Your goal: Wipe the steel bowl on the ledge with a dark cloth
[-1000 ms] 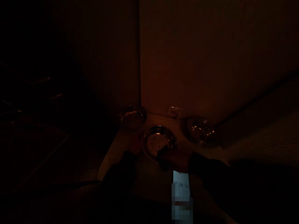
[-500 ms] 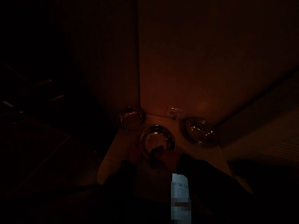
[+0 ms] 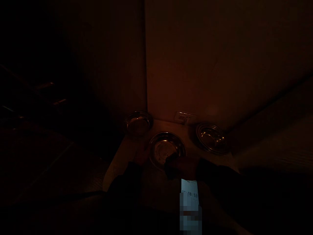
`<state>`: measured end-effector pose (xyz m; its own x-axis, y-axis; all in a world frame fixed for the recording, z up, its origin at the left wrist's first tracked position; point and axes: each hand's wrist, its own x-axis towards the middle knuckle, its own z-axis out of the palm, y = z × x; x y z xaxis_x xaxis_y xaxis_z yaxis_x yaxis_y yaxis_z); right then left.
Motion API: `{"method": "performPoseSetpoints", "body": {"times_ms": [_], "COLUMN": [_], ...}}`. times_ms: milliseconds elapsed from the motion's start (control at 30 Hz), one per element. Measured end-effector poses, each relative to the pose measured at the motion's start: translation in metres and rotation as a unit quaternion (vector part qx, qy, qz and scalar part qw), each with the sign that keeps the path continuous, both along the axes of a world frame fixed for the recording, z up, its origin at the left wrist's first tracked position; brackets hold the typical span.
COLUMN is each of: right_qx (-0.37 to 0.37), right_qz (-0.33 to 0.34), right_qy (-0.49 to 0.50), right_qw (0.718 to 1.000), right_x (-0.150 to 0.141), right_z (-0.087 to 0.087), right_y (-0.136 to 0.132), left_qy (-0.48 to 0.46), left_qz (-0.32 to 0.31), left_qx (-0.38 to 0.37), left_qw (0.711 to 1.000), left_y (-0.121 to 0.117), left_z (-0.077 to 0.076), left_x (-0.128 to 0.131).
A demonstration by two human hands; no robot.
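The scene is very dark. A round metal plate [image 3: 163, 143] with a pale smear inside lies on a light surface near the corner of two walls. My left hand [image 3: 141, 155] rests against the plate's left rim and seems to grip it. My right hand [image 3: 183, 166] lies over the plate's near right rim. Its fingers are closed on a small dark thing [image 3: 171, 158] pressed inside the plate, and I cannot make out what that thing is. Dark sleeves cover both arms.
A second metal plate [image 3: 138, 123] stands at the back left by the wall corner. A third [image 3: 210, 137] lies at the right. A wall socket [image 3: 184, 116] sits between them. A phone [image 3: 189, 192] with a lit screen stands just before my right wrist.
My right hand slid left across the plate half a second ago and has come back to the right. The pale smear looks dimmer. My left hand has barely moved.
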<state>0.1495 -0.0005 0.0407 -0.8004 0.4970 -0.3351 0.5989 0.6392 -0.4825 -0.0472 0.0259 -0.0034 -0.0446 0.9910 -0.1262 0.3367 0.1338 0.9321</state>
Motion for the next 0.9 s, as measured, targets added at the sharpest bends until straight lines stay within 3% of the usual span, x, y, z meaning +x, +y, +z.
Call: {"method": "performPoseSetpoints", "body": {"times_ms": [200,367,467,667,900], "right_qx": [0.030,-0.004,0.021,0.075,0.028], "right_qz": [-0.055,-0.017,-0.033,-0.098,-0.020], "right_qy": [0.065,0.042,0.024,0.004,-0.022], "right_qw": [0.996,0.999,0.999,0.992,0.999], "right_x": [-0.026,0.011,0.015,-0.032,0.010], "right_z": [-0.009,-0.003,-0.003,-0.012,0.003], "right_y": [-0.005,-0.006,-0.004,-0.003,-0.002], "left_qy": [0.021,-0.002,0.009,-0.060,-0.025], "left_qz": [-0.006,-0.039,0.007,0.006,-0.015], "left_qx": [-0.015,-0.006,-0.022,-0.020,-0.007], "left_qw": [1.000,0.999,1.000,0.998,1.000], "left_y": [0.005,0.015,0.003,-0.036,-0.017], "left_z": [0.001,0.005,0.008,-0.001,0.000], "left_x": [0.001,0.000,0.006,0.008,0.007]}}
